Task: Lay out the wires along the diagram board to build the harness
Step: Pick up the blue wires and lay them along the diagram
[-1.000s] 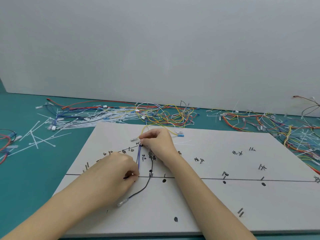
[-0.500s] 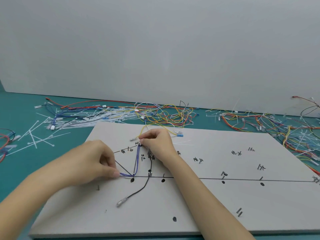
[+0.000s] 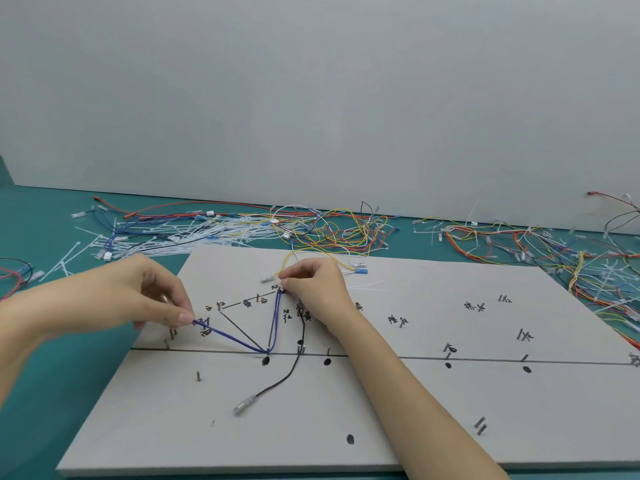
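The grey diagram board (image 3: 398, 410) lies on the teal table, marked with drawn lines, labels and small pins. A blue wire (image 3: 228, 337) runs in a V from the upper label down round a pin on the main line and up to the left. My left hand (image 3: 138, 299) pinches its left end near the left pins. My right hand (image 3: 318, 292) pinches the wire's other end at the top of the V. A black wire (image 3: 294, 368) with a clear terminal trails down the board. A yellow wire (image 3: 294, 254) arcs behind my right hand.
Loose wires (image 3: 329, 226) and white cable ties (image 3: 194, 237) lie heaped along the board's far edge. Another tangle of wires (image 3: 571, 251) sits at the right. Red and black wires (image 3: 14, 271) lie at the far left. A grey wall stands behind.
My left hand has drawn the blue wire's end from the main line up and to the left, stretching it into a V. My right hand has stayed in place.
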### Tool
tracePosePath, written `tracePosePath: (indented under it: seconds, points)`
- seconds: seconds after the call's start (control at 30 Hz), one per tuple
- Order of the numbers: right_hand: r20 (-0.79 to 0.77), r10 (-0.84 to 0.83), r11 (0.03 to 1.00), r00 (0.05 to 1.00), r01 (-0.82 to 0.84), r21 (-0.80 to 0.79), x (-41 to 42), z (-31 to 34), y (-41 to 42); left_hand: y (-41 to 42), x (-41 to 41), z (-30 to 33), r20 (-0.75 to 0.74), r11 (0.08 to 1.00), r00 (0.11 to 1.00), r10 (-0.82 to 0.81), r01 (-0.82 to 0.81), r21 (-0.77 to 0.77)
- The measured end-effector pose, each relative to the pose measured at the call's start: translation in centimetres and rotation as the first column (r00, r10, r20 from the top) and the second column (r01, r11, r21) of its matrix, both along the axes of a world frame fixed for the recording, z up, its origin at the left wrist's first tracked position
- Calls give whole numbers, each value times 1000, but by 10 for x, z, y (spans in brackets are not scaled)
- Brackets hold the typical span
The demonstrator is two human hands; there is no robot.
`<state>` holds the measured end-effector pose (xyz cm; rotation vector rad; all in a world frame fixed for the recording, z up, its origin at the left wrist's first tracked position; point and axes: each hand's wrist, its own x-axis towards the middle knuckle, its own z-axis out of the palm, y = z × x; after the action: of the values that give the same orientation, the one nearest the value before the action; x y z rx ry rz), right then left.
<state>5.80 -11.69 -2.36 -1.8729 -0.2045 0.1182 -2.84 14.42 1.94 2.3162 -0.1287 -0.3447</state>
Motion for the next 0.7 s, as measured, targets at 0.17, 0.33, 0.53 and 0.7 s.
tracePosePath:
  seconds: [0.17, 0.33, 0.53, 0.7]
  points:
    - [8, -2, 1000, 1000, 2, -5, 0, 0, 0, 2, 3, -3, 2, 999, 999, 38, -38, -22]
    - [16, -5, 1000, 1000, 5, -6, -1, -1, 1, -3, 10, -11, 84, 998, 995, 58, -58, 2]
    - [17, -7, 1000, 1000, 8, -10, 0, -1, 0, -8, 12, -19, 90, 997, 996, 17, -24, 78]
    - [18, -10, 1000, 1000, 10, -6, -1, 0, 1, -17, 11, -20, 117, 994, 993, 16, -29, 109]
